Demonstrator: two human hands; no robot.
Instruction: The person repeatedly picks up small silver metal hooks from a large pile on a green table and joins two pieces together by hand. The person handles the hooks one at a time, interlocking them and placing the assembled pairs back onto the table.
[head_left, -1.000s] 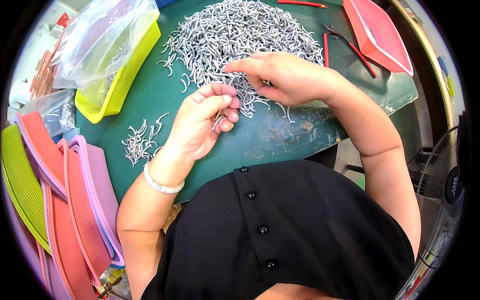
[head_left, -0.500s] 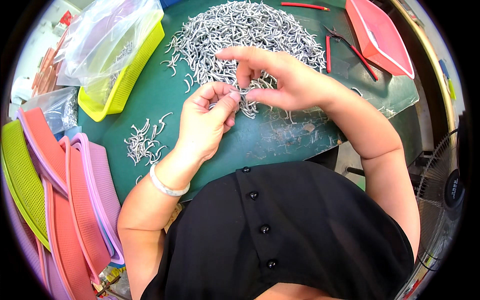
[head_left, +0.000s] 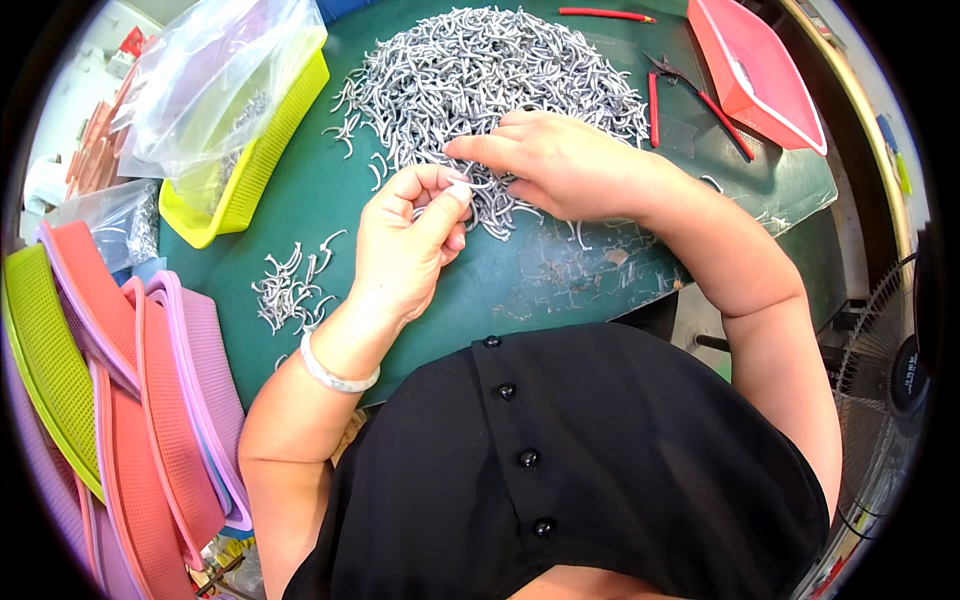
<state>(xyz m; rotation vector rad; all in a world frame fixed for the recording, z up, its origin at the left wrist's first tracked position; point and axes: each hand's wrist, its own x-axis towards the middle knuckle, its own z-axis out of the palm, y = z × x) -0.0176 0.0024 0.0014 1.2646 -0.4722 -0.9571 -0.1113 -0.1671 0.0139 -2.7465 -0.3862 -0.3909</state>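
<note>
At a green worktable (head_left: 500, 285), we see a left hand (head_left: 405, 235) pinching a curved silver-grey piece (head_left: 479, 184) between thumb and forefinger, just in front of a broad heap (head_left: 490, 75) of similar pieces. The right hand (head_left: 570, 165), forefinger reaching toward that pinch, covers the heap's near right edge; its fingertips are partly hidden, so we cannot tell whether it grips anything. Near the left forearm we find a small cluster (head_left: 287, 290) of pieces lying apart from the heap. Farther left, a clear plastic bag (head_left: 200, 85) drapes over a yellow-green basket (head_left: 268, 135), obscuring much of its inside, while perforated baskets (head_left: 175, 400) in coral, purple and green crowd the lower left. Beyond the right forearm, we note red-handled pliers (head_left: 727, 126) lying open beside a pink basket (head_left: 765, 118), a red rod (head_left: 605, 13) at the far edge and a fan (head_left: 870, 390) at right.
</note>
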